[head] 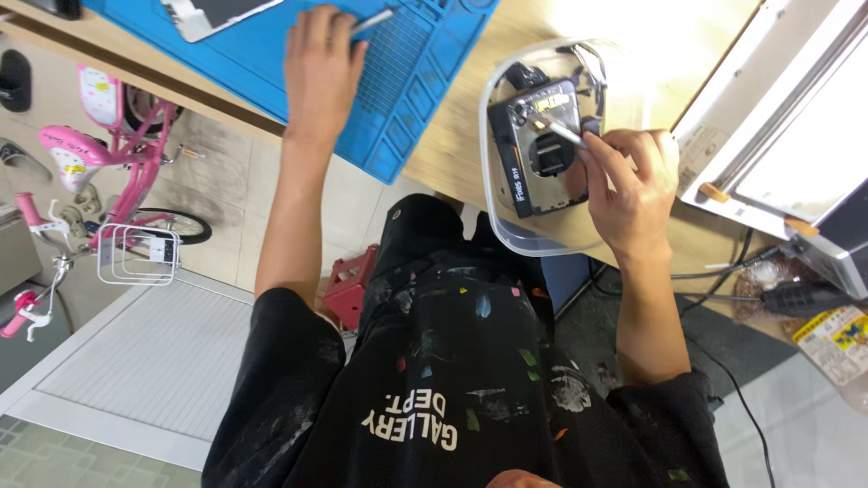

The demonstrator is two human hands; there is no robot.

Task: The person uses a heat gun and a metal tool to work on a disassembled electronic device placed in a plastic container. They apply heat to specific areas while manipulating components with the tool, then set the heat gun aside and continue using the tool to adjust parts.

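My right hand (633,185) pinches a thin metal tool (562,133) whose tip touches the open back of a dark compact camera (533,176). The camera lies in a clear plastic container (511,237) on the wooden table (457,136), near its edge. My left hand (321,68) rests palm down on a blue work mat (425,68), its fingers closed over a slim silver tool (372,19) that sticks out past the fingertips.
A white device (212,14) lies at the mat's far edge. A white machine (796,117) stands to the right, with cables (723,271) and a yellow packet (836,339) below it. On the floor are a pink child's bicycle (108,154) and a red stool (348,285).
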